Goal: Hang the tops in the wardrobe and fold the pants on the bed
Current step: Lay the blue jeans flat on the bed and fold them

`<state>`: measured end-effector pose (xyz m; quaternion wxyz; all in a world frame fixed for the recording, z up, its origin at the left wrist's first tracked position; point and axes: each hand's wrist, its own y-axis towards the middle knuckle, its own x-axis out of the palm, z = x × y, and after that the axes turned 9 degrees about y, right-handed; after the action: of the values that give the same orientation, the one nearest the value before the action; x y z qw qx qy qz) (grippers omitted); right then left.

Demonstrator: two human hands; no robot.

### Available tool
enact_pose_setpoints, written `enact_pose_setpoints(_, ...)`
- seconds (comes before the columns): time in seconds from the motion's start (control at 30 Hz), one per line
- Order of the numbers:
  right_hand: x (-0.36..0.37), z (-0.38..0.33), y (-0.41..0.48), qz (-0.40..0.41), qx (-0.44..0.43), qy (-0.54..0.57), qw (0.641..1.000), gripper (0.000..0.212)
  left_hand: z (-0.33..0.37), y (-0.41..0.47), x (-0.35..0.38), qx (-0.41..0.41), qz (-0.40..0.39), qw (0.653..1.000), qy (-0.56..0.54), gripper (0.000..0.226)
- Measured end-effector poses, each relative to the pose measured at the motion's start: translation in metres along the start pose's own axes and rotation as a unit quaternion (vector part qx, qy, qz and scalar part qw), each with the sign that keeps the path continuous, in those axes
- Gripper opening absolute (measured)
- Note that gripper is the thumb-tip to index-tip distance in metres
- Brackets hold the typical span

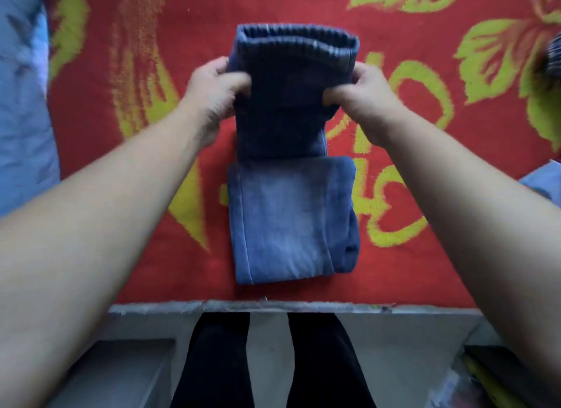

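Observation:
A pair of blue jeans (288, 213) lies partly folded on the red bed cover (425, 256) with yellow-green leaf patterns. The near part of the jeans rests flat in a folded block by the bed's front edge. Its far part, with the ribbed elastic waistband on top, is lifted off the cover. My left hand (212, 89) grips the left side of that raised part. My right hand (361, 95) pinches its right side at the same height.
A light blue garment (21, 104) lies along the bed's left side, another blue piece (543, 183) at the right edge. A dark striped item (554, 58) shows at far right. Below the bed's edge (273, 306) stand my legs in black trousers on a grey floor.

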<state>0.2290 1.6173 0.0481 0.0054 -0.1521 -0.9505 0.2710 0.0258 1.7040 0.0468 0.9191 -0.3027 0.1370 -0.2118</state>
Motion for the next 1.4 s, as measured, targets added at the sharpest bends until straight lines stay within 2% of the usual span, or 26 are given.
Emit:
enact_pose_setpoints(0.1, -0.010, 0.020, -0.053, -0.042, -0.017, -0.069, 0.997, 0.015, -0.032, -0.050, 0.002, 0.040, -0.018, 0.997, 0.056, 0.030)
enact_pose_setpoints(0.17, -0.015, 0.040, -0.089, -0.056, -0.074, -0.182, 0.979, 0.013, -0.071, -0.074, 0.002, 0.051, -0.050, 0.984, 0.162, 0.030)
enact_pose_setpoints(0.2, -0.015, 0.052, -0.105, -0.066, -0.099, -0.249, 0.961, 0.009, -0.090, -0.085, 0.003, 0.053, -0.065, 0.965, 0.249, 0.028)
enact_pose_setpoints(0.27, -0.018, 0.089, -0.131, -0.111, -0.140, -0.366, 0.914, 0.018, -0.124, -0.112, 0.005, 0.084, -0.072, 0.890, 0.442, 0.022)
enact_pose_setpoints(0.33, -0.020, 0.125, -0.152, -0.135, -0.146, -0.461, 0.865, 0.023, -0.153, -0.138, 0.013, 0.183, -0.074, 0.813, 0.548, 0.020)
enact_pose_setpoints(0.4, -0.020, 0.147, -0.165, -0.141, -0.159, -0.499, 0.840, 0.035, -0.177, -0.158, 0.019, 0.270, -0.072, 0.773, 0.570, 0.028)
enact_pose_setpoints(0.47, -0.020, 0.148, -0.171, -0.131, -0.193, -0.503, 0.832, 0.032, -0.190, -0.167, 0.017, 0.302, -0.065, 0.750, 0.584, 0.029)
enact_pose_setpoints(0.63, -0.017, 0.129, -0.182, -0.139, -0.221, -0.489, 0.832, 0.032, -0.180, -0.180, 0.018, 0.277, -0.069, 0.767, 0.575, 0.036)
enact_pose_setpoints(0.67, -0.018, 0.129, -0.182, -0.152, -0.220, -0.498, 0.825, 0.032, -0.179, -0.179, 0.017, 0.288, -0.071, 0.755, 0.585, 0.033)
enact_pose_setpoints(0.7, -0.019, 0.130, -0.182, -0.176, -0.214, -0.514, 0.812, 0.036, -0.180, -0.178, 0.017, 0.302, -0.082, 0.728, 0.611, 0.035)
enact_pose_setpoints(0.77, -0.019, 0.134, -0.181, -0.236, -0.188, -0.554, 0.776, 0.050, -0.185, -0.176, 0.017, 0.294, -0.131, 0.662, 0.677, 0.051)
enact_pose_setpoints(0.8, -0.019, 0.137, -0.181, -0.257, -0.177, -0.570, 0.760, 0.052, -0.187, -0.177, 0.019, 0.282, -0.144, 0.646, 0.695, 0.053)
enact_pose_setpoints(0.87, -0.015, 0.138, -0.179, -0.266, -0.157, -0.594, 0.743, 0.050, -0.188, -0.180, 0.028, 0.262, -0.137, 0.638, 0.711, 0.046)
enact_pose_setpoints(0.93, -0.013, 0.136, -0.176, -0.252, -0.159, -0.595, 0.746, 0.044, -0.184, -0.178, 0.035, 0.266, -0.110, 0.645, 0.708, 0.037)
enact_pose_setpoints(1.07, -0.011, 0.121, -0.176, -0.201, -0.229, -0.563, 0.768, 0.031, -0.161, -0.174, 0.037, 0.333, -0.030, 0.705, 0.625, 0.022)
enact_pose_setpoints(1.13, -0.010, 0.114, -0.183, -0.192, -0.271, -0.550, 0.766, 0.026, -0.151, -0.175, 0.037, 0.374, -0.034, 0.715, 0.589, 0.020)
enact_pose_setpoints(1.2, -0.010, 0.114, -0.189, -0.205, -0.294, -0.547, 0.757, 0.026, -0.151, -0.178, 0.040, 0.391, -0.064, 0.708, 0.585, 0.022)
enact_pose_setpoints(1.23, -0.010, 0.117, -0.191, -0.224, -0.279, -0.555, 0.751, 0.027, -0.153, -0.179, 0.041, 0.384, -0.091, 0.698, 0.597, 0.022)
enact_pose_setpoints(1.3, -0.010, 0.126, -0.193, -0.282, -0.210, -0.588, 0.728, 0.034, -0.164, -0.179, 0.040, 0.336, -0.172, 0.655, 0.655, 0.025)
enact_pose_setpoints(1.37, -0.005, 0.128, -0.190, -0.332, -0.136, -0.615, 0.702, 0.045, -0.167, -0.175, 0.040, 0.262, -0.256, 0.607, 0.705, 0.038)
enact_pose_setpoints(1.4, -0.001, 0.124, -0.186, -0.344, -0.109, -0.613, 0.703, 0.049, -0.163, -0.170, 0.039, 0.243, -0.267, 0.609, 0.706, 0.044)
